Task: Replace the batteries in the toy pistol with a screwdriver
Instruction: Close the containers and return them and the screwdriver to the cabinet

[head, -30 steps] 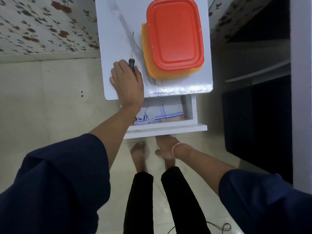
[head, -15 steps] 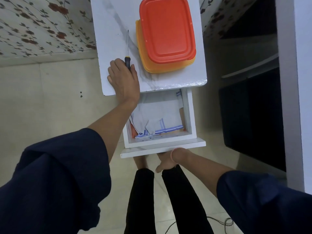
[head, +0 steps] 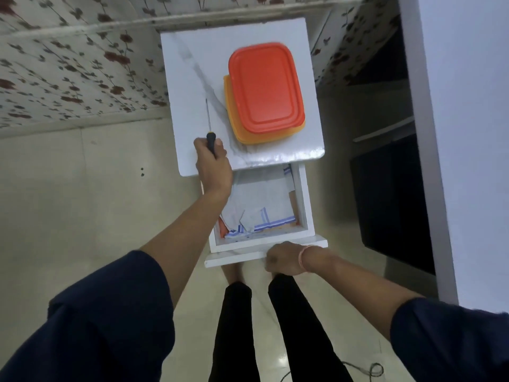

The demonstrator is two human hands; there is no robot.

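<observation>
Right hand: the right hand (head: 283, 259) sits nearest, curled onto the drawer front (head: 237, 259) at its right half. The hand is blurred and its fingertips are out of sight under the panel.
Wristband: a pale wristband (head: 303, 257) circles that wrist.
Drawer: the drawer stands open between the two hands, with a white cloth (head: 259, 205) edged in blue stripes lying crumpled inside. The left forearm crosses its left corner and hides what lies there.
Left hand: the left hand (head: 213, 168) is beyond the drawer, at the near left edge of the white tabletop (head: 192, 78), its fingers wrapped round the screwdriver's handle.
Screwdriver: the screwdriver (head: 211, 142) has a black handle mostly covered by that hand. Its thin shaft points away from the person over the tabletop, and the tip is too fine to make out.
Containers: to the right of the shaft and beyond the left hand is an orange box (head: 239, 133) with a red lid (head: 264, 86) on top. Their contents are hidden.
</observation>
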